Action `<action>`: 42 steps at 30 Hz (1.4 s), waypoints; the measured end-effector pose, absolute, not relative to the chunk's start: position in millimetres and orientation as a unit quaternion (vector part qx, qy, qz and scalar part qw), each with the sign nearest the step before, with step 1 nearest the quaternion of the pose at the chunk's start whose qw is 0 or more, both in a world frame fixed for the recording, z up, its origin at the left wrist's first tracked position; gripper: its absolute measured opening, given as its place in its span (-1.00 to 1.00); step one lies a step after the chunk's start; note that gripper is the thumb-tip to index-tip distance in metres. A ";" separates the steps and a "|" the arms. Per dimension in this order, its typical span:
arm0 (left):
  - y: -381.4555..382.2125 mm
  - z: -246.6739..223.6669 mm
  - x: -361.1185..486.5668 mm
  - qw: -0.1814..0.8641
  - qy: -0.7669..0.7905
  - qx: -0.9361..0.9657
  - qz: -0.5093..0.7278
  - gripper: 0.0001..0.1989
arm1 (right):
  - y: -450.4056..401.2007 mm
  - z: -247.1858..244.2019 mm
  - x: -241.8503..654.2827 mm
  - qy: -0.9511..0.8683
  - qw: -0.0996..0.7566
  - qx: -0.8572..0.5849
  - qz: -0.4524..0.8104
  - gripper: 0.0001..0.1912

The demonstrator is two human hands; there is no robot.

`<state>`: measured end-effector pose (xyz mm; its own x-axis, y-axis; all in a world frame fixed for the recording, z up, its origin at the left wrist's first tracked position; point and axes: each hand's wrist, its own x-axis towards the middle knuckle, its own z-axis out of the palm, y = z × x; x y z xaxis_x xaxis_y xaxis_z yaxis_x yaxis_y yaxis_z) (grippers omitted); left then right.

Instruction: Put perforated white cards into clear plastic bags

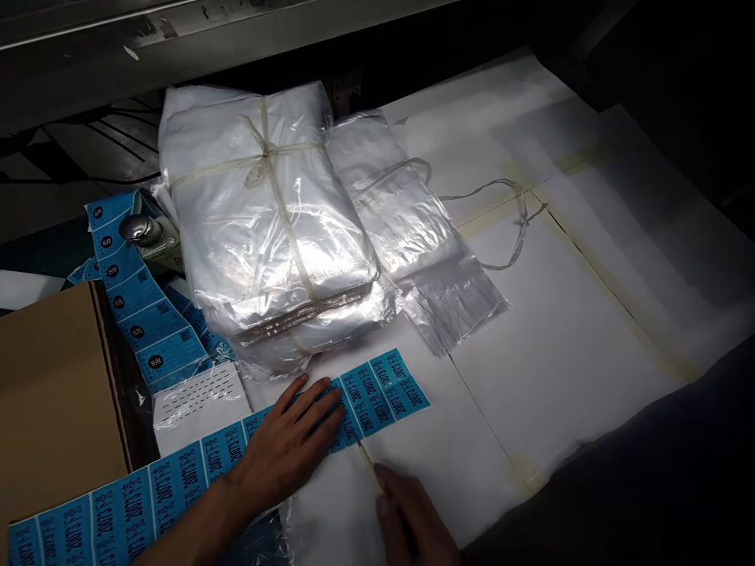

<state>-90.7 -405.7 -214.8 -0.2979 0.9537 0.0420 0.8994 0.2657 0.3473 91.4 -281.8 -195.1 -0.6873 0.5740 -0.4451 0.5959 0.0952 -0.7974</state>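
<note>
A long strip of blue printed labels (pixel 383 397) runs from the lower left to the middle of the white-covered table. My left hand (pixel 289 440) lies flat across this strip, fingers stretched out and slightly apart, covering some of the print. At the strip's near edge, just right of those fingers, is the dark tip of a slim, pale, pen-like tool (pixel 370 468); its exact kind is unclear. Around its shaft my right hand (pixel 413 519) is closed, partly in shadow.
Behind my hands sits a tied stack of clear plastic bags (pixel 277 220), with loose bags (pixel 413 228) beside it. A cardboard box (pixel 56 393), a folded blue label strip (pixel 138 314) and a metal-capped bottle (pixel 150 236) stand left. A loose tie (pixel 522 220) lies right.
</note>
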 end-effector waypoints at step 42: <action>-402.4 -225.8 -92.2 0.096 0.795 0.577 0.157 -0.61 | -275.4 -210.7 39.9 0.758 0.093 0.359 -0.537 -0.60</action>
